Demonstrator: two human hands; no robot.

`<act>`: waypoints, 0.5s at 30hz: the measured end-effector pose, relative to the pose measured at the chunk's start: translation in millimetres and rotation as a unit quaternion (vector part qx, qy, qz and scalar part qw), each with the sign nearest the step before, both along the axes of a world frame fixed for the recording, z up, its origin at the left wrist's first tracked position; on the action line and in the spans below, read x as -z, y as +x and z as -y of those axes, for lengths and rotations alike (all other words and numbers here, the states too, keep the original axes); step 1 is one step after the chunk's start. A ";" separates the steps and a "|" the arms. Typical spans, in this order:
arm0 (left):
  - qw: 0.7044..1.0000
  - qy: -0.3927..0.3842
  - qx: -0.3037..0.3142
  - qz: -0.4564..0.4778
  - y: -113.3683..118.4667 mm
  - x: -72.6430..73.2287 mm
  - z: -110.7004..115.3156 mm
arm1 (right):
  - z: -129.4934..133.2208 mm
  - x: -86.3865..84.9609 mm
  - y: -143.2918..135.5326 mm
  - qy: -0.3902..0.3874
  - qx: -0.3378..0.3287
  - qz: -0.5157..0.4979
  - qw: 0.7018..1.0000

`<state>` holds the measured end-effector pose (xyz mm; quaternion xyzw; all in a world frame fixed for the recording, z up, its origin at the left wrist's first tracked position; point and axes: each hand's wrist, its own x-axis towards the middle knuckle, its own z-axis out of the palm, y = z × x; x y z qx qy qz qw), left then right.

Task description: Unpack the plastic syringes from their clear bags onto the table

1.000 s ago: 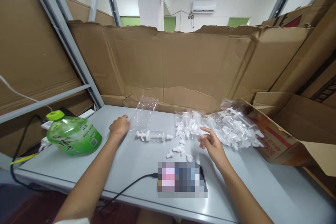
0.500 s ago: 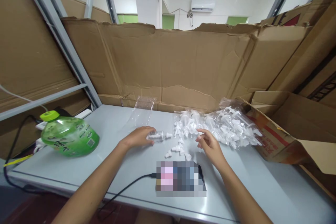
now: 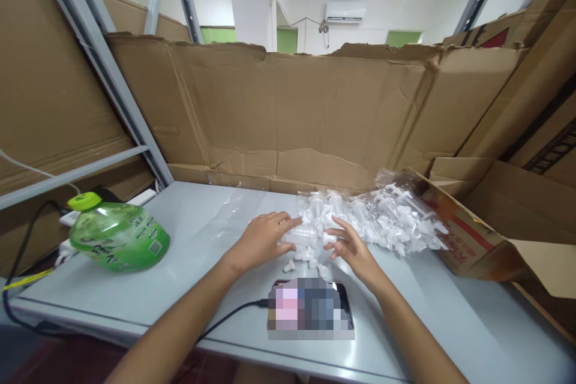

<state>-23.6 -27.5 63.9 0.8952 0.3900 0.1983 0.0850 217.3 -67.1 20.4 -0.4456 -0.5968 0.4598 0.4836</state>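
My left hand (image 3: 269,237) is closed round one end of a clear ribbed plastic cylinder (image 3: 303,234), which lies roughly level above the table. At the cylinder's other end is a small white piece (image 3: 330,239), and the fingers of my right hand (image 3: 348,245) are pinched on it. Several loose white plastic pieces (image 3: 288,266) lie on the table just below the cylinder. Behind my hands is a clear bag (image 3: 335,201) of white parts.
A phone (image 3: 344,300) with a black cable lies near the front edge. Another filled bag (image 3: 400,219) and an open cardboard box (image 3: 454,234) are at the right. A green bottle (image 3: 119,234) stands left. Clear film (image 3: 229,213) lies at the back left.
My left hand has moved right with the cylinder, bringing it close to my right hand. The fingers of my right hand, then apart from it, are now at the white piece on its end.
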 end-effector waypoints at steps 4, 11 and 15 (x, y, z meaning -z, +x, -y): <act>0.999 0.029 0.046 0.001 20.5 3.8 -0.8 | 4.8 -11.4 -3.4 -0.031 -0.004 -0.003 1.000; 0.998 0.040 0.051 0.017 32.5 7.2 -12.5 | 1.3 -13.2 5.7 -0.028 0.097 -0.066 0.993; 0.998 0.017 0.050 0.024 37.1 9.0 -9.8 | -2.5 -7.5 8.7 -0.017 0.121 -0.121 0.985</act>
